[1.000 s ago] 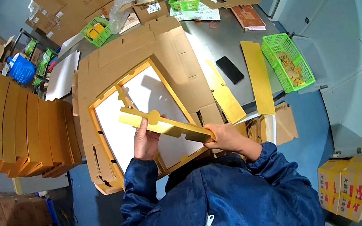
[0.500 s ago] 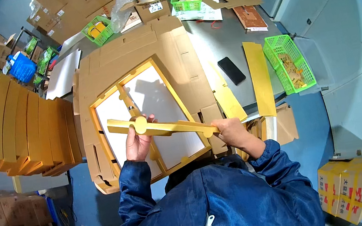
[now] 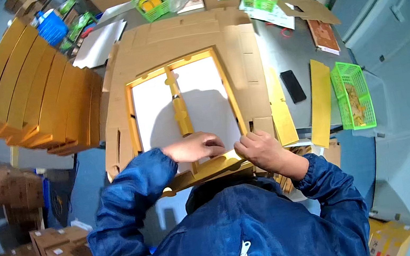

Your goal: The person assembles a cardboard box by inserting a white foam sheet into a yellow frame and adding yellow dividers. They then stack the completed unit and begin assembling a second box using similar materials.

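A shallow yellow cardboard tray [image 3: 133, 119] with a white bottom lies in front of me, divided by a yellow partition [image 3: 178, 105] running from far to near. A folded yellow cardboard strip [image 3: 210, 168] lies slantwise along the tray's near side. My right hand [image 3: 260, 147] grips the strip's right end with bent fingers. Reaching across from the left, my left hand [image 3: 196, 147] has its fingers curled down at the strip's inner edge, over the near end of the partition. Its fingertips are partly hidden.
Flattened brown cardboard [image 3: 248, 78] lies under the tray. To the right are yellow strips [image 3: 321, 104], a black phone [image 3: 293, 86] and a green basket [image 3: 367, 121] of small cardboard pieces. Several yellow trays [image 3: 59, 103] stand stacked at left. Another green basket [image 3: 160, 13] sits at the back.
The strip, held slantwise above the tray before, is now down at its near side. My left hand has moved right and turned over the partition's near end. The view has turned.
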